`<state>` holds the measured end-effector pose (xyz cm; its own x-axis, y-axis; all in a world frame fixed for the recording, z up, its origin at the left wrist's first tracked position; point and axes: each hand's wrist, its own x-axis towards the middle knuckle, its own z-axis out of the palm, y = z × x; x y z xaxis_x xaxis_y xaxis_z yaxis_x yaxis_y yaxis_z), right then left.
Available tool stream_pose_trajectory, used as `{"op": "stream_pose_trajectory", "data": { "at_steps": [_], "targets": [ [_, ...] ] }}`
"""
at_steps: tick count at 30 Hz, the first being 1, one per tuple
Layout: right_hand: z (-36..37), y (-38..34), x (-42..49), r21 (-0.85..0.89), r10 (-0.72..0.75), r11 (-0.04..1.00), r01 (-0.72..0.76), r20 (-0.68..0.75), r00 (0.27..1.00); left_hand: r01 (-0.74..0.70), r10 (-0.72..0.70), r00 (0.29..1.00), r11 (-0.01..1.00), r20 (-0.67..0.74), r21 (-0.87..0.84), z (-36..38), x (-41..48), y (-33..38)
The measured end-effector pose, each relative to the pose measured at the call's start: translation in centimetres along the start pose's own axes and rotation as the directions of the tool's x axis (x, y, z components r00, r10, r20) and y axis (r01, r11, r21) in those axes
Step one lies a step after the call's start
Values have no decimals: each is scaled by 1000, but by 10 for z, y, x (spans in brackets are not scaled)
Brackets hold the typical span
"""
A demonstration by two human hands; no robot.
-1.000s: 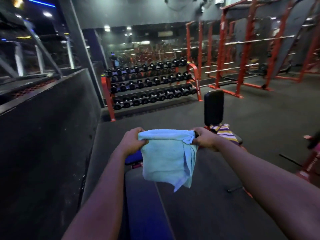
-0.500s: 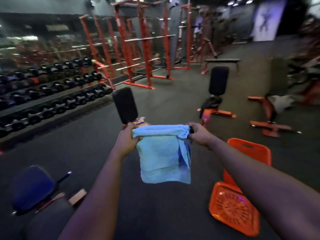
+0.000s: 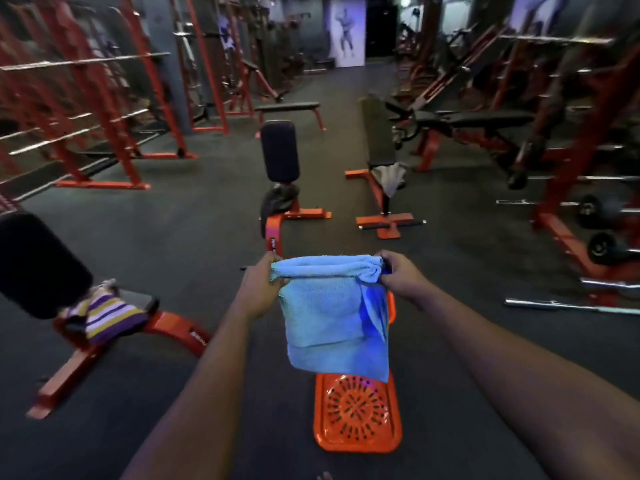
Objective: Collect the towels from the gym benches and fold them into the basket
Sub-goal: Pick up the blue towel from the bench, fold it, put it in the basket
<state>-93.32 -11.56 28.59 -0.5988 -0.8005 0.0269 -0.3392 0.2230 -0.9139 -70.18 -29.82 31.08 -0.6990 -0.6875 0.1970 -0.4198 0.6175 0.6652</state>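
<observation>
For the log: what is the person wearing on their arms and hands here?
Nothing visible. Both forearms are bare up to the frame's edge, with no sleeves showing. The left hand and right hand have no gloves, and no watch, bands or rings can be seen.

Dim gym — blurred, warped edges

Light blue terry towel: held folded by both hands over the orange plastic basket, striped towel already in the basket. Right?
Not quite. The purple-and-yellow striped towel lies on the bench seat at left, not in the orange plastic basket; head view shows it. Both hands do hold the light blue terry towel over it.
</observation>
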Motion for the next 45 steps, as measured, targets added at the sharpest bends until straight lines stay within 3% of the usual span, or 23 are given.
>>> {"op": "stream_pose_trajectory", "data": {
  "at_steps": [8,16,23,27,32,35,38,45],
  "targets": [
    [-55,82,134,-95,107,988,-118,-118,987,-23,35,989,996,145,-85,108,167,-21],
    [-69,159,267,-110,178,974,-199,-179,968,29,-7,986,991,168,-128,204,300,-57],
    [-49,278,380,-164,293,941,-295,-36,955,224,-214,959,974,186,-32,307,369,-124],
    [-27,352,432,-152,386,917,-369,105,917,368,-363,905,930,223,21,370,397,-167],
    [0,419,476,-221,509,853,-473,152,847,491,-505,838,863,208,117,419,434,-209],
    [10,437,497,-290,615,769,-570,92,783,546,-590,784,803,194,237,442,450,-225],
    [14,437,515,-312,649,737,-599,81,756,578,-618,760,785,203,225,448,457,-222],
    [35,379,539,-325,560,809,-490,168,812,638,-641,746,766,184,82,393,438,-199]
  ]
}}
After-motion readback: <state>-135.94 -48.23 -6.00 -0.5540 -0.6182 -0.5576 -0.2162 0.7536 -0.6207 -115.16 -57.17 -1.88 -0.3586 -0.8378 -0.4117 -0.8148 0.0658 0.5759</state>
